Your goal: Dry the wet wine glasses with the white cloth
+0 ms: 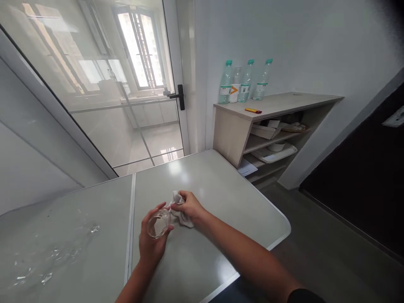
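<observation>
A clear drinking glass (158, 224) is in my left hand (150, 242), with the fingers and thumb wrapped around its sides and its round rim turned toward me. My right hand (190, 205) grips a crumpled white cloth (184, 219) right beside the glass. Part of the cloth pokes up above the fingers and part hangs down below them. Whether the cloth touches the glass I cannot tell. Both hands are over the pale table (221, 189).
Several clear glasses (55, 254) stand at the table's left. Behind, a wooden shelf unit (230, 134) carries plastic bottles (244, 86) and a yellow-red object (253, 110), with trays (277, 152) on its lower shelves. A glass door (126, 105) with a black handle (181, 97) borders the far side.
</observation>
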The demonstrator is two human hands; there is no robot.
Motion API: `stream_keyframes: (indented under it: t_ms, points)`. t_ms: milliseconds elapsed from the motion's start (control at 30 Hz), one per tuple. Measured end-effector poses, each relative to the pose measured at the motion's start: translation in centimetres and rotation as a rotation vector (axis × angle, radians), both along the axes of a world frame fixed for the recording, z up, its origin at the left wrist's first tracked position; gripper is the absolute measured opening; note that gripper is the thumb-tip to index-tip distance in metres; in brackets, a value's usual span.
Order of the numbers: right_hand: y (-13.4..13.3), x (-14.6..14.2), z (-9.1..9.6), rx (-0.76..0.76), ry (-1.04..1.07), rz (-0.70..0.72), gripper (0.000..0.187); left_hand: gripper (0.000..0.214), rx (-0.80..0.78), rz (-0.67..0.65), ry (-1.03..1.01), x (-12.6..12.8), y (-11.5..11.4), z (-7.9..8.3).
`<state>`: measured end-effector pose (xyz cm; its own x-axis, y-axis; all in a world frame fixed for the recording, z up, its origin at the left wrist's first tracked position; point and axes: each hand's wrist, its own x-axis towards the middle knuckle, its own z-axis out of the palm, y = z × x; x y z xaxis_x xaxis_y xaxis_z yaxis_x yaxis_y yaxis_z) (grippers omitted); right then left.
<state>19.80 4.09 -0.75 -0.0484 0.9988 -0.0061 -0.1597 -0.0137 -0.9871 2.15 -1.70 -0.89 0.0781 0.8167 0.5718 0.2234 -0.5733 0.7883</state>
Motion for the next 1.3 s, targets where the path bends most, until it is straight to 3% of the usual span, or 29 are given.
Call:
stream_keyframes:
  t_ms: [67,100,133,233,300,433,633,867,1000,1100,1200,1300]
  points:
    - [0.1,1.2,1.0,0.215,-0.304,-0.089,0.014,0.056,-0.015,0.104,-0.050,0.0,0.4,0.4]
    - [-0.1,1.8,1.6,0.333,-0.474,-0.067,0.011,0.054,-0.017,0.153,-0.071,0.0,0.7,0.6]
    - [-0.4,2.3,2.2,0.447,-0.637,0.017,0.019,0.053,-0.016,0.190,-0.093,-0.1,0.9,0.8]
    - [-1.8,2.8,3.6,0.679,-1.015,0.451,0.044,0.056,-0.046,0.218,-0.154,-0.3,1.5,1.1]
    - [-2.7,2.2,3.8,0.724,-1.175,0.606,0.058,0.061,-0.103,0.202,-0.177,-0.4,1.8,1.0]
    - [-3.8,0.4,3.0,0.714,-1.329,0.642,0.070,0.063,-0.224,0.174,-0.167,-0.6,2.2,0.3]
    - [-4.2,-0.2,2.1,0.619,-1.399,0.566,0.049,0.063,-0.313,0.098,-0.144,0.0,2.8,-0.9]
    - [-4.2,0.0,1.9,0.498,-1.371,0.494,0.064,0.081,-0.345,0.114,-0.102,0.1,3.1,-0.9]
    - [-3.1,2.1,1.7,0.283,-1.410,0.429,0.067,0.053,-0.377,0.281,0.014,-2.4,1.0,-0.2]
    - [-1.3,4.7,1.5,0.109,-1.430,0.329,0.063,0.034,-0.346,0.460,0.098,-6.3,-1.5,0.3]
    - [0.3,7.3,1.4,-0.037,-1.444,0.210,0.058,0.023,-0.271,0.794,0.111,-11.4,-3.6,0.5]
    - [1.0,9.2,1.4,-0.149,-1.460,0.110,0.054,0.033,-0.204,1.095,0.111,-15.9,-4.4,0.7]
